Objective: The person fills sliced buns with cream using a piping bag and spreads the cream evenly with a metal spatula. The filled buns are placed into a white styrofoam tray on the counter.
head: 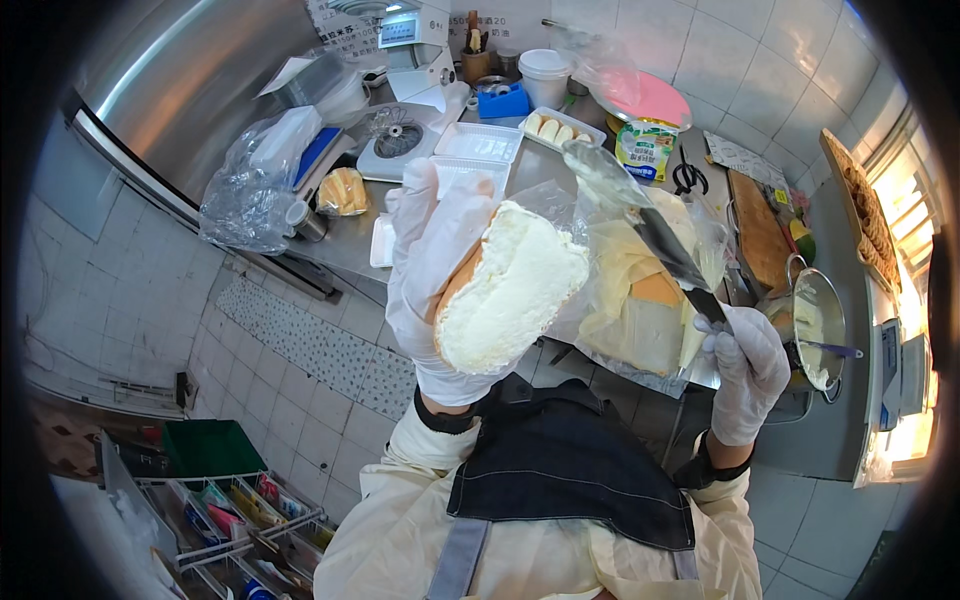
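My left hand (435, 247), in a white glove, holds up a piece of bread or cake (510, 289) whose face is coated with white cream. Brown crust shows along its edge by my palm. In my gloved right hand (742, 367) is the dark handle of a spatula (667, 240). Its metal blade slants up to the left, with cream smeared over the far end. Below the blade lie a sheet of sponge cake (652, 289) and crumpled baking paper (607, 307) on the steel table.
A steel pot (817, 330) with cream and a purple-handled tool stands at right. Behind are an open clear tray (476, 142), a tray of cream-topped pieces (559, 131), scissors (688, 176) and a kitchen scale (397, 142). A wrapped bread piece (343, 191) sits at left.
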Available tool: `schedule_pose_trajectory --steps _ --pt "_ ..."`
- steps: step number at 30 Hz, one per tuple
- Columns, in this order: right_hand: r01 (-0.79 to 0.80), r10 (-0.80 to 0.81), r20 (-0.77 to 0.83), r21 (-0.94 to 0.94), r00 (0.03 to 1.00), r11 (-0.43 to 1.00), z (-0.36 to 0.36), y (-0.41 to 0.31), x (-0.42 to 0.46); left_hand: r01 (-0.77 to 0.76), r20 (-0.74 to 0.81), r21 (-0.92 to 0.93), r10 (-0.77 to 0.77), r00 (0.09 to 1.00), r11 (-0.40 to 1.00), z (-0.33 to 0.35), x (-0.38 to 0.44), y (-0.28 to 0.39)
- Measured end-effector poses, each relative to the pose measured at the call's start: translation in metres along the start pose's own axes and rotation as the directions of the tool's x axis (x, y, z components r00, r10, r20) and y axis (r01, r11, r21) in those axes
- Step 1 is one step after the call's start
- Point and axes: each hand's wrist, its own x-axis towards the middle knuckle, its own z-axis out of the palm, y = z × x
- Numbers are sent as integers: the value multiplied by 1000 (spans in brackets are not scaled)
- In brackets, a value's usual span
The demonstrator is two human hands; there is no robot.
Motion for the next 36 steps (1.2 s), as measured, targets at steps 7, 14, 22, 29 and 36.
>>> schedule_pose_trajectory --steps 7,14,22,29,36 --pt "126 -123 45 -67 991 990 -1 -3 2 35 -33 79 -33 999 996 1 1 6" --pt "145 -139 46 -151 989 978 -1 -5 1 -64 20 216 61 998 974 4 5 4" --pt "263 -254 69 -273 965 925 1 -9 5 -97 -12 277 104 994 956 5 -2 -8" --pt "303 -271 147 -287 951 909 1 -12 3 -16 -16 186 20 1000 983 0 -7 -6" --pt "208 -166 194 -224 967 952 -25 -5 -8 20 25 230 -26 999 973 9 -9 -17"
